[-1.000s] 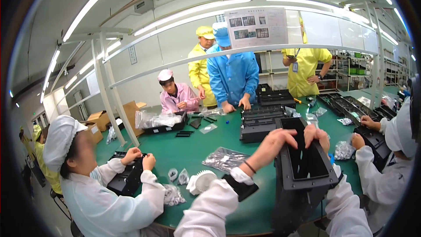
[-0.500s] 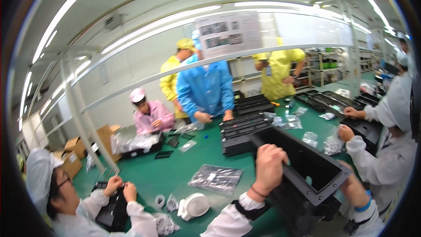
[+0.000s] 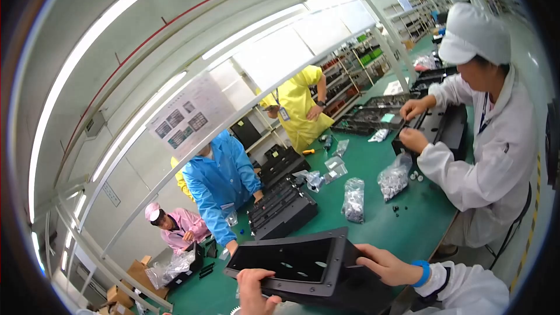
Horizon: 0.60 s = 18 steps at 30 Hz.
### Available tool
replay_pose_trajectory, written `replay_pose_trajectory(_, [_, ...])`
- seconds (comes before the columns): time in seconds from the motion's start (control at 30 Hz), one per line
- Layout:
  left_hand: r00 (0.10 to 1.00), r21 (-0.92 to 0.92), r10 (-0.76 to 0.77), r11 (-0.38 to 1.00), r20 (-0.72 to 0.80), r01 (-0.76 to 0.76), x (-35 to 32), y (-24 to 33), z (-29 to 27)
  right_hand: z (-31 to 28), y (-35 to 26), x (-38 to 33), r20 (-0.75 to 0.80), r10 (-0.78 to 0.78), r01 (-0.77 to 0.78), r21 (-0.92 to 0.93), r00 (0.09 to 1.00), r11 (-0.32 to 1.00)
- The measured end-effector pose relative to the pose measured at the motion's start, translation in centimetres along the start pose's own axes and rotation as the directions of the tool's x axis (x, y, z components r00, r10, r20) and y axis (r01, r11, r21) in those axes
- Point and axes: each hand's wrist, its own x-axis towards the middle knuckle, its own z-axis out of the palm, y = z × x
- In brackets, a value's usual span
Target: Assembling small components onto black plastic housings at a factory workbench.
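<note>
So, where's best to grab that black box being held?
The black box is probably best gripped by its projecting rim, left hand from the near side, right hand from the right end: the rim offers an edge, and the long, tilted body favours two hands.

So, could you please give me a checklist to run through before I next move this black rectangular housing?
1. Left grip on the black rectangular housing: ok, at the near rim.
2. Right grip on it: ok, at the right end.
3. Opening in view: ok.
4. Underside: cannot tell, hidden.
5. Blue-sleeved co-worker's hand clear of the far left corner: cannot tell; they look close.
6. Loose small black parts apart from the housing: ok.
</note>
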Motion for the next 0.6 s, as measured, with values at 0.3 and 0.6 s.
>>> replay_pose_trajectory(0.3, [0.998, 0.253, 0.004, 0.967, 0.059, -0.019, 1.0, -3.7, 1.3, -2.8, 2.0, 4.2, 0.070, -0.080, 0.083, -0.042, 0.994, 0.996])
replay_pose_trajectory(0.6, [0.999, 0.291, -0.046, 0.956, 0.000, 0.044, 4.8, -7.6, 4.6, -6.1, 7.2, 7.2, -0.202, -0.022, 0.054, 0.153, 0.979, 0.987])
